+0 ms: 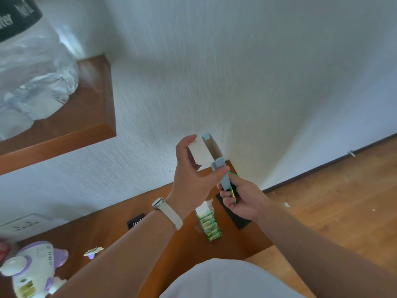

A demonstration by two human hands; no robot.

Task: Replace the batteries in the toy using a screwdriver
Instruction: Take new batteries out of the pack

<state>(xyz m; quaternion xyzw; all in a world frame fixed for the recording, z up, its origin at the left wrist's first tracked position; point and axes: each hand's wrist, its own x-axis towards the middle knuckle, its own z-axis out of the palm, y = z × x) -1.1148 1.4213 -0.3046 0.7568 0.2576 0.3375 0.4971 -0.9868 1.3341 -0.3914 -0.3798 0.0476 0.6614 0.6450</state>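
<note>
**Hands, two.** My left hand (193, 168) grasps the box (210, 155), with the thumb laid across its grey-blue body and the fingertips on the open white flap. My right hand (240, 201), at 4 o'clock of the left, is curled round the box's lower end together with green-and-gold batteries (233, 190). My fingers cover them, so I cannot tell the count. Both hands are raised above the far corner of the table (171, 244).

**Box, one.** Slim carton with its top end open, tilted with the open end at 11 o'clock.

**Watch (159, 203), one.** Pale strap, on my left wrist.

**Pack (209, 222), one.** A clear-wrapped row of green cells lying on the table at 6 o'clock below my hands. The wrap is ruffled at its far end. The cells are too blurred to count.

**Toy (36, 265), one.** It lies on the table at 8 o'clock, well apart from my hands, at the lower left edge of view.
- The shell is white and rounded, with lilac parts.
- Rows of small slits show on the shell.
- A yellow-green patch shows low on the body, too blurred to read.

**Scrap (93, 251), one.** A small white-and-lilac piece on the table at 3 o'clock of the toy, not touching it.

**Black part (135, 220), one.** Slotted, on the table between the toy and the pack.

**Pad (240, 220), one.** Black and flat, at the table's right edge beneath my right hand.

**Shelf (86, 117), one.** Wooden, at 10 o'clock, bearing one clear bag (32, 72).

**Socket (23, 224), one.** On the wall at 12 o'clock of the toy.
</note>
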